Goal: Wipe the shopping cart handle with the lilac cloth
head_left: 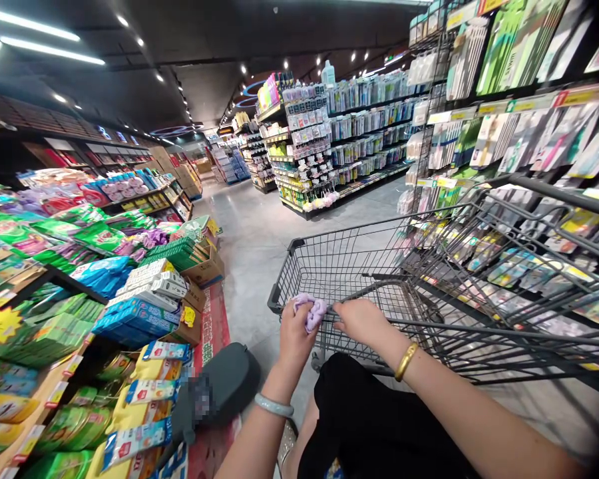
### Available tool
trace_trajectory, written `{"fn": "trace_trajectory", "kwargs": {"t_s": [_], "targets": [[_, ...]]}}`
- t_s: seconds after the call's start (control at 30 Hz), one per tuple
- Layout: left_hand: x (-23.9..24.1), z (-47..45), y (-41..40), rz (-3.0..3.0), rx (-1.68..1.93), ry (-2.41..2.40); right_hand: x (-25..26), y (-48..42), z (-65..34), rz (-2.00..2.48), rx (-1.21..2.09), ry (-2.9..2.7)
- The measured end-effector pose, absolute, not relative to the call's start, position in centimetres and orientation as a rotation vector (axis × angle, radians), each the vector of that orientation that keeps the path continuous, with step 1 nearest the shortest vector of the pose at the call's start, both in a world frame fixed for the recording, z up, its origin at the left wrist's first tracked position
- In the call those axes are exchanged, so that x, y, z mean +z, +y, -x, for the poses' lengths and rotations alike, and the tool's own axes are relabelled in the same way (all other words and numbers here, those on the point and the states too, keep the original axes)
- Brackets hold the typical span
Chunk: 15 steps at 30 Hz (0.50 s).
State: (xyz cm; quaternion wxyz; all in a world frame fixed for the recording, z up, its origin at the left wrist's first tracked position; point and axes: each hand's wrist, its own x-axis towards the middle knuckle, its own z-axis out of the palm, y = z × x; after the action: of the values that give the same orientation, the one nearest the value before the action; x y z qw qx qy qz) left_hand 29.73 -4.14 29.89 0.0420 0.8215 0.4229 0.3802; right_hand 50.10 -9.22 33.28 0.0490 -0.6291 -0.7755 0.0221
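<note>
My left hand (pixel 299 332) is closed around a bunched light-purple cloth (pixel 315 314), held at the near rim of a dark wire shopping cart (pixel 349 234). Part of the cloth is hidden by my fingers. Just to the right, my right hand (pixel 362 322) has its fingers curled over the cart's near top rim, close to the cloth but with a small gap between. The cart's basket stands in front of me and reaches off to the right, its wire child-seat frame folded inside.
Left stands a display of packaged goods (pixel 144 293) with boxes and bags. A dark grey rounded object (pixel 229 376) juts out beside it at floor level. Shelves of hanging brushes and packets (pixel 519 133) rise behind the cart. Another shelf unit (pixel 309 133) stands across the grey floor (pixel 239 226).
</note>
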Motion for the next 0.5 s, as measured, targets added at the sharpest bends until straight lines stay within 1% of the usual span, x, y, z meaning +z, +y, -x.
{"fn": "trace_trajectory", "kwargs": {"t_s": [0.07, 0.23, 0.37, 0.43, 0.5], "targets": [[29.8, -29.3, -4.0, -2.555, 1.143, 1.269, 33.4, -9.3, -50.1, 1.913, 0.079, -2.370], [29.7, -28.8, -2.9, -2.478, 1.195, 1.397, 34.0, -9.3, -50.1, 1.962, 0.131, -2.378], [29.0, -30.2, -4.5, -2.591, 1.264, 1.182, 34.2, -9.3, -49.9, 1.951, 0.107, -2.371], [28.8, -30.2, -5.0, -2.684, 1.240, 1.065, 34.2, -9.3, -49.9, 1.938, 0.084, -2.365], [28.8, -29.2, -4.5, -2.716, 1.196, 1.063, 34.1, -9.3, -49.9, 1.944, 0.084, -2.366]]}}
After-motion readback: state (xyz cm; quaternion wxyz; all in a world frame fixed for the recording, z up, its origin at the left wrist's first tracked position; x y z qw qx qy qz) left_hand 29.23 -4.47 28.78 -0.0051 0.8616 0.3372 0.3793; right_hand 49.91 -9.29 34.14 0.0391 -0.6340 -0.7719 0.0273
